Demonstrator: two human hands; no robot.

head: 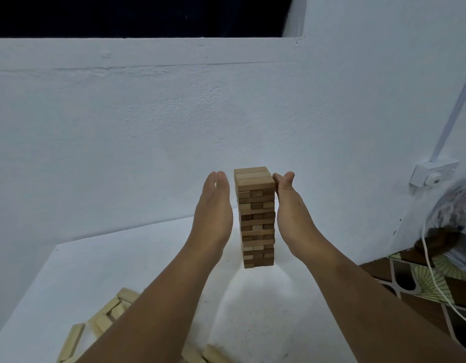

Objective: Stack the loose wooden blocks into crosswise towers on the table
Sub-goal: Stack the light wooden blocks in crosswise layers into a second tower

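Here: tower [255, 218] upright on table [95, 271]; left hand [213, 205] beside it, right hand [292, 205] touching, fingers straight.

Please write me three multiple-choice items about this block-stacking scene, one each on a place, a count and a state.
1. Where do the loose pale wooden blocks lie?
A. Near left part of the white table
B. On top of the tower
C. Against the wall

2. How many blocks form the top layer of the tall brown wooden block tower?
A. One
B. Three
C. Five

3. How are the two hands?
A. Both curled into fists
B. Each holding a block
C. Straight-fingered on either side of the tower

Answers:
1 A: the pale blocks lie by the left forearm, at the table's near edge.
2 B: three long blocks lie side by side on top.
3 C: the left hand stands apart from the tower; the right hand is at its side, contact unclear.
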